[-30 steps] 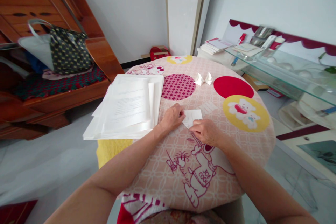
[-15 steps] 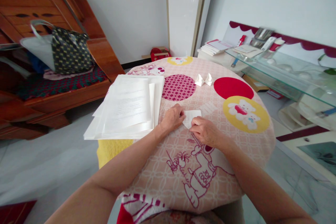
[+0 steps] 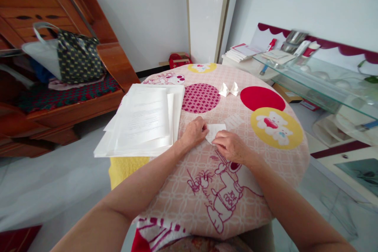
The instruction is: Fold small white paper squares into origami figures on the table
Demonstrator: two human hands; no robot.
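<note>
A small folded piece of white paper [image 3: 215, 128] lies on the patterned tablecloth [image 3: 189, 177], between my two hands. The fingers of my left hand [image 3: 195, 130] are closed on its left edge. My right hand [image 3: 229, 145] pinches its lower right side, with the thumb and fingertips together over the fold. Farther back stand two small folded white paper pieces [image 3: 228, 89], side by side. Left of my left hand is a loose stack of white paper sheets [image 3: 144, 120], the top ones bearing faint print.
A wooden bench [image 3: 109, 63] on the left holds a dark patterned bag [image 3: 78, 57]. At the right, a glass shelf [image 3: 319, 82] carries several items, with a stack of booklets [image 3: 240, 52] near its end. A white cabinet [image 3: 206, 15] stands behind the table.
My right hand has shifted very slightly left along the lower edge of the folded paper. My left hand and the paper stay in place.
</note>
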